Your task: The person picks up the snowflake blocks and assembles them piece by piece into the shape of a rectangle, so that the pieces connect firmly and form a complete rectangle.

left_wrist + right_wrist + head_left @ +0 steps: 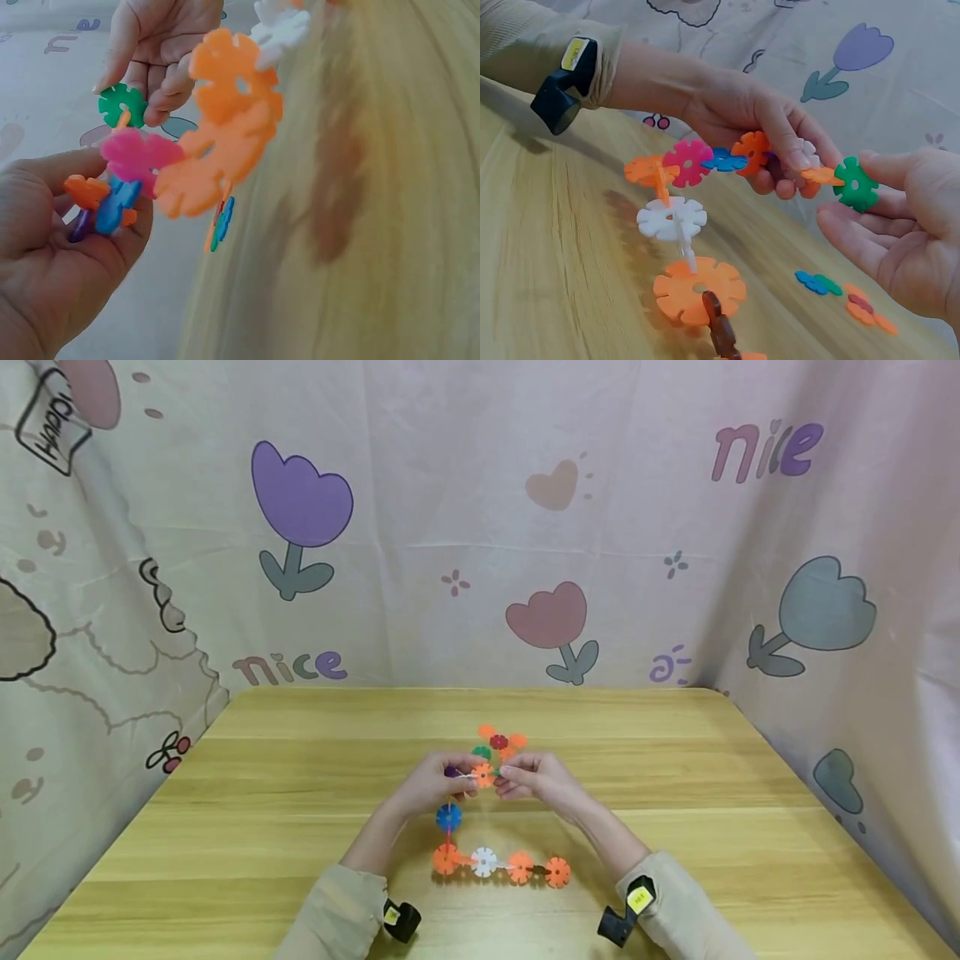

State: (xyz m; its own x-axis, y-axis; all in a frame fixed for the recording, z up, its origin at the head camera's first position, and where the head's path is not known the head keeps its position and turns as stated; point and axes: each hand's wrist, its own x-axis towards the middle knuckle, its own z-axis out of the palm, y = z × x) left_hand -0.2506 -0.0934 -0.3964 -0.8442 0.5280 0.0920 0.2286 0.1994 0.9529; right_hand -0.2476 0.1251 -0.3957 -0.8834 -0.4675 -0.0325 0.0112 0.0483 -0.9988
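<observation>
Two hands meet over the worktop, and from my distant seat I judge that everything turns on how green sits against orange. The right hand pinches a green disc between thumb and fingers, while the left hand grips one end of a chain of notched discs, a purple disc caught in its hold. An orange disc reaches from the left grip toward the right one, its rim touching the green. My right wrist view shows green face-on and orange edge-on, so I take them to lie crosswise; how deeply they are seated I cannot tell. Green is nearer the right hand, orange the left. From the left grip, the chain runs toward the wearer, then bends right at an orange corner. Beyond both hands, a red disc lies among other pieces.
</observation>
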